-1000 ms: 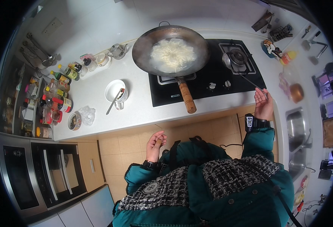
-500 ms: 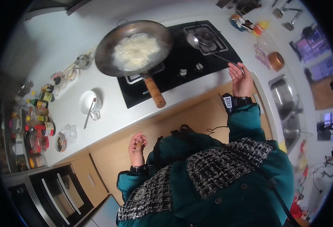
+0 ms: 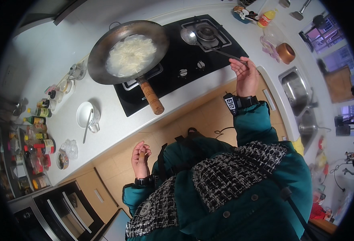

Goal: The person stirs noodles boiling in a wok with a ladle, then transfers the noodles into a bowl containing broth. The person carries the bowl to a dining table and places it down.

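Observation:
My right hand (image 3: 247, 78) has its fingers curled at the handle end of a metal ladle (image 3: 217, 51). The ladle's bowl lies over the right burner, to the right of the wok. My left hand (image 3: 140, 160) hangs in front of the counter edge, holding nothing, with fingers loosely bent and apart. What looks like a brown bandage wraps one finger. On the left burner sits a dark wok (image 3: 97, 60) with a wooden handle (image 3: 150, 96) pointing toward me. Pale noodles (image 3: 132, 55) lie in cloudy liquid inside it.
Left of the black stove (image 3: 171, 86) stands a white bowl (image 3: 83, 114) with a spoon (image 3: 88, 126) across it. Bottles and jars (image 3: 44, 146) line the far left, near a crumpled plastic bag (image 3: 69, 148). To the right are a copper-coloured pot (image 3: 285, 53) and a sink (image 3: 294, 86).
The whole view has shifted, so the stove and wok appear farther left. The ladle's bowl sits slightly farther from the burner's centre. My right hand stays at its handle; my left hand hardly changes.

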`<state>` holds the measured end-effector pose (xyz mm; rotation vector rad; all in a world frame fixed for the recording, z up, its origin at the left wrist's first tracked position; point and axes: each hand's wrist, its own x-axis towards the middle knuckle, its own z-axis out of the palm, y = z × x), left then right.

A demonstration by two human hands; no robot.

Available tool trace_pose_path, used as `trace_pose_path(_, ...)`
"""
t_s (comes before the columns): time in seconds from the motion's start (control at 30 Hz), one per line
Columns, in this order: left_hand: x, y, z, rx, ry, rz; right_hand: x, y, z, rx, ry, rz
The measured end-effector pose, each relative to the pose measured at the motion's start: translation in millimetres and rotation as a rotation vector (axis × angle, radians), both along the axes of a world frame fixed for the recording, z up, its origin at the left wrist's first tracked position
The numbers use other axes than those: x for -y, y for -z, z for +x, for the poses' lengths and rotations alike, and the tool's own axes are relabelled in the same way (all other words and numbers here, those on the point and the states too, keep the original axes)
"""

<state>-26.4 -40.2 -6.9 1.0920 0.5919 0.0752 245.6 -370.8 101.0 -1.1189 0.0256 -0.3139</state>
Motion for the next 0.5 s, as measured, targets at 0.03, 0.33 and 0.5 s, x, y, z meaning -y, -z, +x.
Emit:
trace_pose_path(0.03,0,0,0,-0.003,-0.002,0.004,-2,-1,-1,0.029,0.003,-0.023)
trace_pose_path(0.33,-5,1,-4,-0.010,-0.010,0.012,-20,-7,-7,0.240,0.117,-0.227)
trace_pose_path(0.5,-7,1,-4,-0.003,-0.003,0.016,-21,-9,-9,0.266,0.113,-0.270)
